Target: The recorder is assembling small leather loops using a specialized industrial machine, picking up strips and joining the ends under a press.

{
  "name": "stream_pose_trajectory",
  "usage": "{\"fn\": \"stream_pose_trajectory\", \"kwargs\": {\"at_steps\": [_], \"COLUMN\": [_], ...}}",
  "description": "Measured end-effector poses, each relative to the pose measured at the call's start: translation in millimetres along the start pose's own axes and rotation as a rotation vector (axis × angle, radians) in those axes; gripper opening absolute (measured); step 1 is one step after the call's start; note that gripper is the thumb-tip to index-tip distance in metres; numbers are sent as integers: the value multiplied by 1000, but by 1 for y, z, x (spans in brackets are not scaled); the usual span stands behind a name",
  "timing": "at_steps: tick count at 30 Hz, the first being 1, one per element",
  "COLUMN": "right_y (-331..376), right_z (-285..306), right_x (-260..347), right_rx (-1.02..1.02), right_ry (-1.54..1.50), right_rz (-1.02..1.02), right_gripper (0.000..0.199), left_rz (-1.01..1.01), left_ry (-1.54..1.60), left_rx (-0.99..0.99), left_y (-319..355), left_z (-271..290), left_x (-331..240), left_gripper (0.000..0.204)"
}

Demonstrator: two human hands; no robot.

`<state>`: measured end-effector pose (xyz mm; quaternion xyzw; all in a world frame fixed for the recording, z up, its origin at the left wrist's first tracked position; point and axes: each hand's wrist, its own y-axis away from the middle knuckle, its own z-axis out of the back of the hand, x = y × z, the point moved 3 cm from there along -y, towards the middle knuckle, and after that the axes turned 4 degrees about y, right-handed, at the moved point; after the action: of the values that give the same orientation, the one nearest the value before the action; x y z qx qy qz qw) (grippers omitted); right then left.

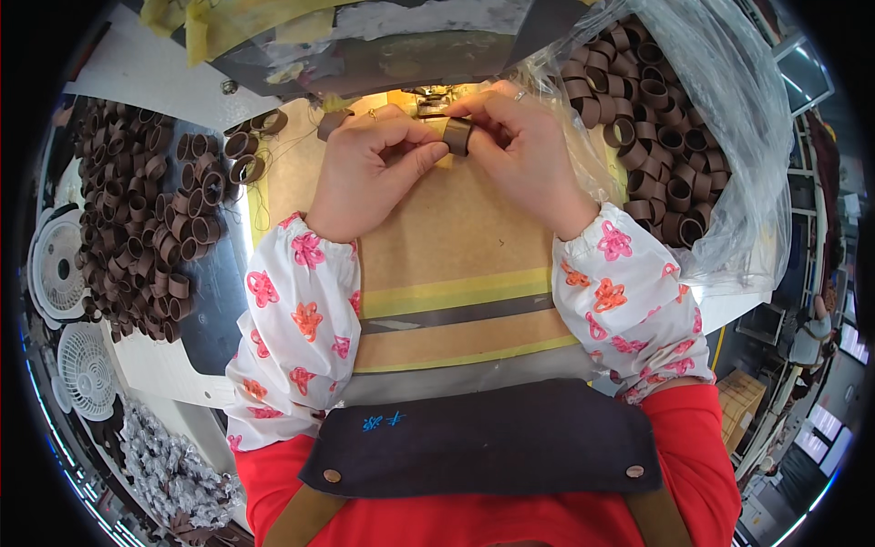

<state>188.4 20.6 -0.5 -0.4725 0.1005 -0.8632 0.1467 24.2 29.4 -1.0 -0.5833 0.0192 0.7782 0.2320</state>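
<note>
Holds a short, dark-brown loop (458,137), smooth-faced and curved like a slice of tube, just in front of the lit metal machine part (433,102). Pinches its left side between thumb and forefinger of the left hand (378,164), its right side between thumb and fingers of the right hand (527,150). Works above a flat tan sheet (456,223) crossed by yellow tape (447,294). Has similar rings (132,210) heaped at left, partly on a glossy dark panel (219,319), and a second heap (670,137) at right amid crumpled clear plastic (752,191).
</note>
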Motion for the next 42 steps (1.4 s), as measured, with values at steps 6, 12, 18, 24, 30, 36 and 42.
{"fn": "stream_pose_trajectory", "kwargs": {"at_steps": [6,12,18,24,30,36,42], "right_y": [4,4,0,0,-3,-9,-18], "right_z": [-8,-2,-4,-3,-5,-6,-2], "right_x": [1,10,11,2,-6,3,3], "right_rx": [-72,86,148,113,55,6,-18], "right_ry": [-177,-25,-102,-85,-151,282,193], "right_rz": [57,-46,3,-57,54,426,238], "right_gripper": [25,22,18,18,15,8,9], "left_rz": [174,131,154,91,78,1,228], "left_ry": [4,22,63,68,-23,-233,-236], "left_rx": [6,-10,-7,-114,-96,-176,-211], "left_y": [3,1,3,2,-2,-5,-13], "left_z": [2,2,3,5,8,3,2], "left_x": [1,4,8,5,8,6,7], "left_gripper": [11,11,12,16,19,23,21]}}
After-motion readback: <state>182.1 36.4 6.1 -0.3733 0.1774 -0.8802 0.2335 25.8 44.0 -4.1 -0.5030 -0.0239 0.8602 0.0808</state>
